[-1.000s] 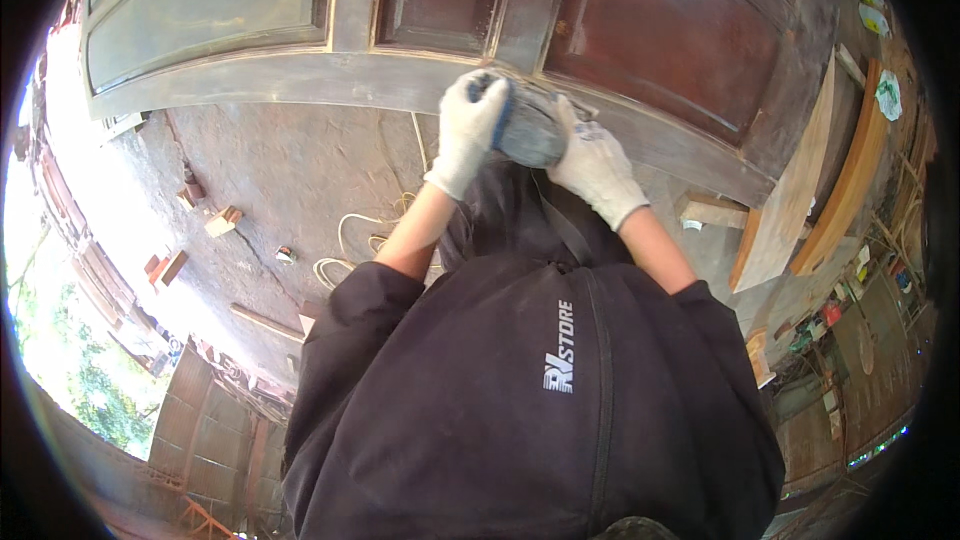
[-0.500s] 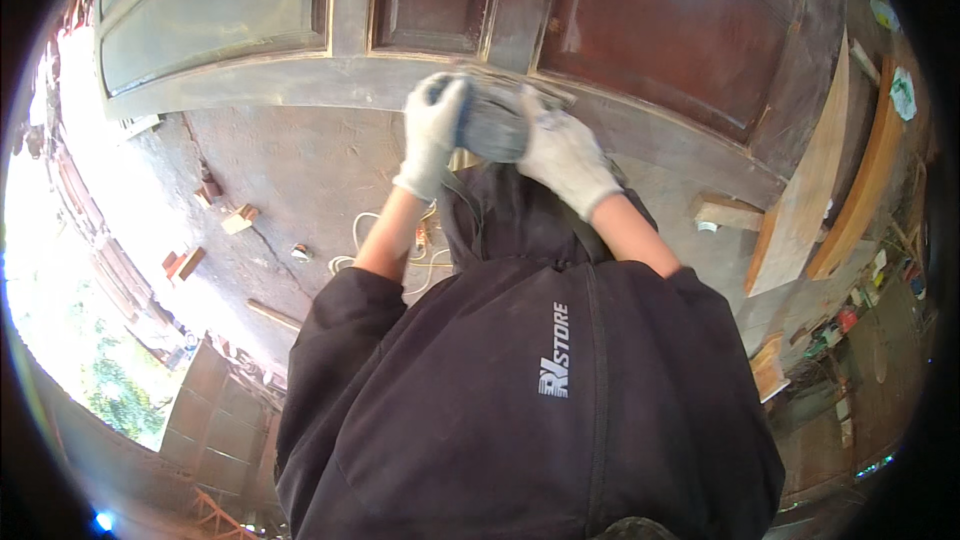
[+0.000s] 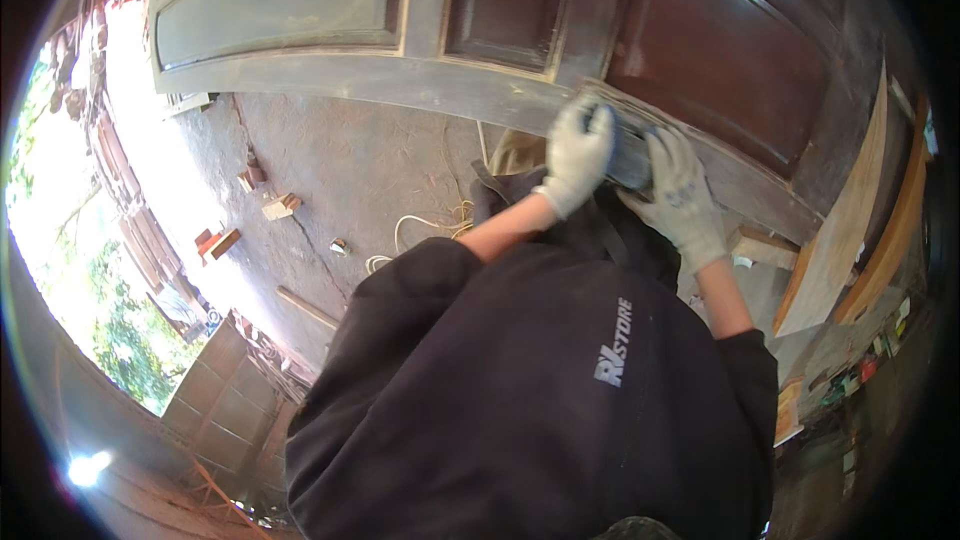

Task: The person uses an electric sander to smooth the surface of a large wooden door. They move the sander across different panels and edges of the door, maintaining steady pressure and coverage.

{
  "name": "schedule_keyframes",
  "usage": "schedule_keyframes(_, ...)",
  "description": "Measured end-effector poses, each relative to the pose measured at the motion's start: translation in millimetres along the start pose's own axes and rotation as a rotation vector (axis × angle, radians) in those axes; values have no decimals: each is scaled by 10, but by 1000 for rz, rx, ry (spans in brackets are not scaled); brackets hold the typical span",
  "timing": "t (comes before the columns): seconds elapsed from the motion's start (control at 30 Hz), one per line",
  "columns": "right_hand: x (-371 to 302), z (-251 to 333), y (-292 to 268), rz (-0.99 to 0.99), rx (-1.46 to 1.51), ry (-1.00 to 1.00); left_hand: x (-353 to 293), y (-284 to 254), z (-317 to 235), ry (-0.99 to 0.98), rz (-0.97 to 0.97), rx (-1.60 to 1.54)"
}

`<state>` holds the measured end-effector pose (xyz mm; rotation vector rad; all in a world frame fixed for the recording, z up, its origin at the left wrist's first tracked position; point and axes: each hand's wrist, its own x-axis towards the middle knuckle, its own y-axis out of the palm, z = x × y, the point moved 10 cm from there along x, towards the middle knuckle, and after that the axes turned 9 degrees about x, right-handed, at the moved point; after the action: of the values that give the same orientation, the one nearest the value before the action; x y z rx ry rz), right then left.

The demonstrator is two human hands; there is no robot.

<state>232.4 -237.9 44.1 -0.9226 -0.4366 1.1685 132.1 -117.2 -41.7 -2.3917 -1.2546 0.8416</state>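
Observation:
Both my hands wear pale work gloves and are closed around a dusty blue-grey power sander (image 3: 628, 158). My left hand (image 3: 578, 155) grips its left side, with the fingers curled over the body. On the right side, my right hand (image 3: 682, 192) wraps it with the fingers over the top. The sander's flat base sits against the near rail of a large wooden panelled door (image 3: 470, 88), just below a glossy dark-red panel (image 3: 725, 65). Dull grey, scuffed wood shows along the rail and on the left panel. My palms hide part of the tool.
Wooden boards (image 3: 838, 210) lean at the door's right end, beside a wood block (image 3: 765, 248). On the concrete floor (image 3: 350, 150) to the left lie small wood blocks (image 3: 283, 206), a stick (image 3: 306, 307) and a pale cable (image 3: 405, 232).
My hands have slid the sander a little to the right along the door's near rail. The whole view has shifted too, so the door appears farther right. Both hands keep their grip.

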Motion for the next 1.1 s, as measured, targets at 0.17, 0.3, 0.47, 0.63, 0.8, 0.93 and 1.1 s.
schedule_keyframes(0.17,26,-85,249,-5,64,-59,-139,383,-168,-56,254,108)
schedule_keyframes(0.3,596,596,522,5,52,-115,289,-470,135,30,77,17)
schedule_keyframes(0.47,1685,1831,977,-26,165,-385,1079,-1855,1125,-150,-54,-185)
schedule_keyframes(0.63,2620,2711,1590,8,48,-368,1958,-3115,1469,-42,-17,-254)
schedule_keyframes(0.8,2687,2820,1754,-3,18,-327,1971,-3547,1470,83,-310,663)
schedule_keyframes(0.93,1994,1996,1288,-109,-4,-363,1428,-2390,674,126,-176,374)
schedule_keyframes(1.1,1016,945,516,-250,85,-331,610,-1087,-254,247,-161,30)
